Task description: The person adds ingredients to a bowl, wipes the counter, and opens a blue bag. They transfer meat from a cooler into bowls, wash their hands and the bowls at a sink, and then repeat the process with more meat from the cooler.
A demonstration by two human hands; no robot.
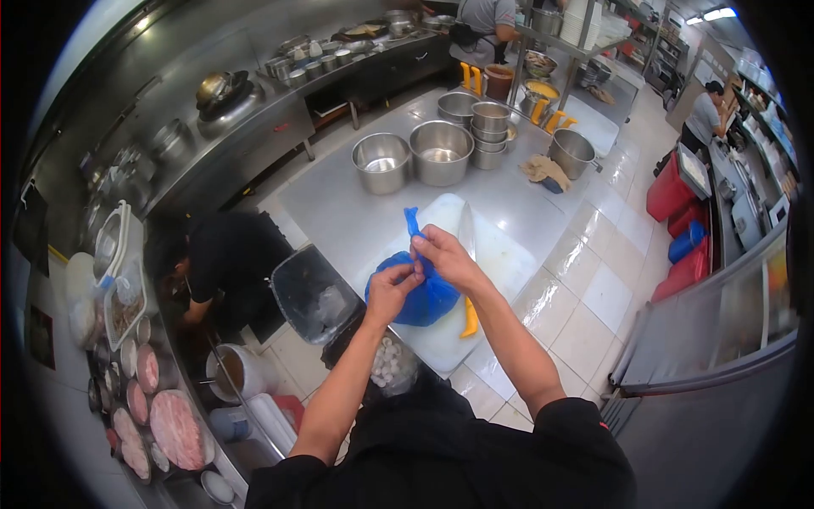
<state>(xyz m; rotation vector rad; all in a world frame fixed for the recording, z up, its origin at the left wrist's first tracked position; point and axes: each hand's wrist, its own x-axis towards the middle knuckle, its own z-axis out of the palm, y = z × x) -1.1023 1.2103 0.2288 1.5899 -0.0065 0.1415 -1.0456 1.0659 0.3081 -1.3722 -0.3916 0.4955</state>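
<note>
Both hands are at the gathered neck of a blue plastic bag (428, 304), which looks full and rounded. My right hand (447, 258) pinches the twisted neck, and its loose end sticks up beyond the fingers. Just below it, my left hand (393, 290) has its fingertips closed on the bag near the neck. What is inside the bag is hidden. Under the bag lies a white cutting board (509, 254). A knife with a yellow handle (469, 317) rests on the board to the right of the bag, partly covered by my right hand and forearm.
Steel pots (381, 164) and a tan cloth (544, 170) stand and lie on the steel table (331, 199). A black bin (314, 293) and a clear bag of pale round pieces (393, 365) are at the left. A person in black (229, 263) bends nearby; others work farther off.
</note>
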